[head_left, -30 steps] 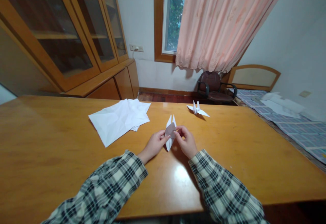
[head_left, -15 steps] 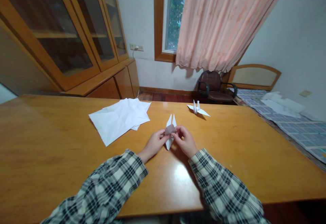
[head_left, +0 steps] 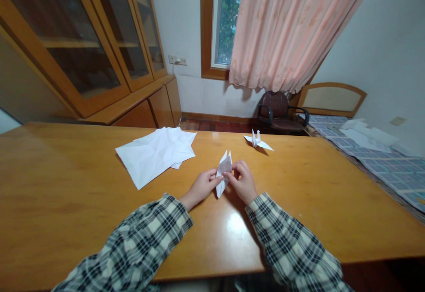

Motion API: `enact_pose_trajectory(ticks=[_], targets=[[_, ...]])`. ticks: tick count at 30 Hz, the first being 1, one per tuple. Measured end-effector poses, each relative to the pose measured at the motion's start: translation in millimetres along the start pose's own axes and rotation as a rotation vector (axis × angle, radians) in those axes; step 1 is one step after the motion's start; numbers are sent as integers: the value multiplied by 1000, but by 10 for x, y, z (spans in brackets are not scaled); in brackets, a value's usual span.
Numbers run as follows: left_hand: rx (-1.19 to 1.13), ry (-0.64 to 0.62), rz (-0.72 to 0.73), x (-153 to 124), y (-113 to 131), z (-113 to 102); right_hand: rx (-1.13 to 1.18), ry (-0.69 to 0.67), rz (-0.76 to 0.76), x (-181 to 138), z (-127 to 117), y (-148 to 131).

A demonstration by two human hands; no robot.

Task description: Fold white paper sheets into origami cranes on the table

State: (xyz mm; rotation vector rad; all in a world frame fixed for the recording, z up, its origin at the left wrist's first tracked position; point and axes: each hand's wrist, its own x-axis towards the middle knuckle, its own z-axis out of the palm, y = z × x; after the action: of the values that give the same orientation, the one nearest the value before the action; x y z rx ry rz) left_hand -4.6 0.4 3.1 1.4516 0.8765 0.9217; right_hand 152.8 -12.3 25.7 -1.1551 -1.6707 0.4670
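Folded paper (head_left: 225,165): held over the table (head_left: 83,186) between your hands, two narrow points toward 12 o'clock, one tip toward 6; whether it touches the wood, you cannot tell from here. An uneven pull could skew its creases.
Left hand (head_left: 201,188): at 8 o'clock from the paper, your thumb and fingers pinching it; squeezing too hard may crumple the layers beneath.
Right hand (head_left: 245,181): at 4 o'clock, your thumb and fingertips gripping the opposite side (some fingers curl out of view). If it tugs against the left, thin paper could tear along a fold.
Paper bird (head_left: 257,141): at 2 o'clock, wings spread near the table's far edge; a careless knock from your right knuckles might tip it over.
Paper sheets (head_left: 156,152): overlapping at 10 o'clock, apart from both hands; your left sleeve (head_left: 142,234), brushing across, could scatter them.
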Motion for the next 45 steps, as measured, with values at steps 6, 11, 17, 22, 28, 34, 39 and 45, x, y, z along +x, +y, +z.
enact_pose_trajectory(ticks=[6,11,17,22,28,34,39,45], targets=[[-22,1,-7,10,-12,-11,-19,-21,-39,-8,-4,-7],[-7,2,-5,5,25,-5,-42,10,-24,-27,5,14],[-55,-9,9,17,57,1,-50,-23,-85,-44,-13,15],[-56,-10,8,16,55,-4,-53,-44,-98,-32,-25,-9],[-60,-21,6,11,66,-11,-42,-40,-180,-38,-30,22],[-110,-37,9,12,56,-5,-38,-34,-217,-37,-36,44],[-141,29,-24,5,79,5,-79,-60,-219,-39,-22,45],[-182,54,-50,-9,123,24,-117,-77,-246,-43,-18,54]])
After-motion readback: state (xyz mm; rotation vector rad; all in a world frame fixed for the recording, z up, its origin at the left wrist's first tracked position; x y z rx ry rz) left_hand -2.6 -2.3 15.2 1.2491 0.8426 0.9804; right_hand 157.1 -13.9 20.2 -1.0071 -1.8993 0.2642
